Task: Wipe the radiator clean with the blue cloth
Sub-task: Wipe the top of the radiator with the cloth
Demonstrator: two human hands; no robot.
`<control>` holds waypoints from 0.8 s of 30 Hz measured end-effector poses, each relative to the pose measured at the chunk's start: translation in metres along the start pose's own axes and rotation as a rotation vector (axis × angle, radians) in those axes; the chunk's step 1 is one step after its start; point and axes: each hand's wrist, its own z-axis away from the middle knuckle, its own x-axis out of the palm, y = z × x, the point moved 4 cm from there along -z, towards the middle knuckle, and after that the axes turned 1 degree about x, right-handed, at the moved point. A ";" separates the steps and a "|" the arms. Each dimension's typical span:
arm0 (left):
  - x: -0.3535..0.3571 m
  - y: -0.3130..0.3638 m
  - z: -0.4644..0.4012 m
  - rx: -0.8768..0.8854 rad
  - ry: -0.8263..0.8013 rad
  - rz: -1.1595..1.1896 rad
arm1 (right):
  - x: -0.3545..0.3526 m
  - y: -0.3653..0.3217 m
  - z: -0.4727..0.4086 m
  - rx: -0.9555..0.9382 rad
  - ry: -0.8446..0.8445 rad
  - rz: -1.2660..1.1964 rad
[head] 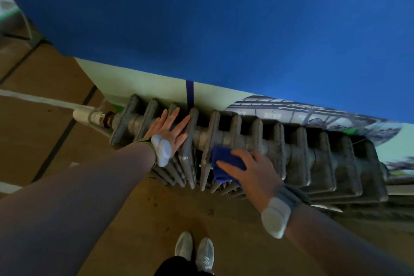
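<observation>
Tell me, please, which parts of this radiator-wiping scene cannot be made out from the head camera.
- Part of the blue cloth: covered by the right hand.
- Radiator right end: blurred toward the frame edge.
- Radiator tops beneath the left hand: covered by its flat palm.
- Radiator's wall side: hidden behind its own sections.

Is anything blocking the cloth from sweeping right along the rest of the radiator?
Nothing visible does. The right hand presses the blue cloth on the radiator; the sections to its right look bare. The left hand rests flat on the opposite end.
</observation>
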 end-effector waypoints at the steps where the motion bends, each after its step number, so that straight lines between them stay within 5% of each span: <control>1: -0.004 0.004 0.002 0.020 0.056 0.026 | 0.000 0.001 0.005 -0.008 -0.029 -0.022; 5: -0.004 0.051 0.003 0.170 0.052 0.061 | 0.000 0.011 0.005 -0.031 -0.035 0.045; 11: 0.010 0.062 -0.005 0.153 -0.097 -0.113 | -0.034 0.042 -0.068 0.136 0.104 0.129; 15: 0.013 0.063 -0.005 0.171 -0.172 -0.230 | -0.036 0.050 -0.090 0.184 0.020 0.178; 24: 0.015 0.062 -0.008 0.151 -0.151 -0.201 | -0.005 0.006 0.012 0.089 0.048 0.157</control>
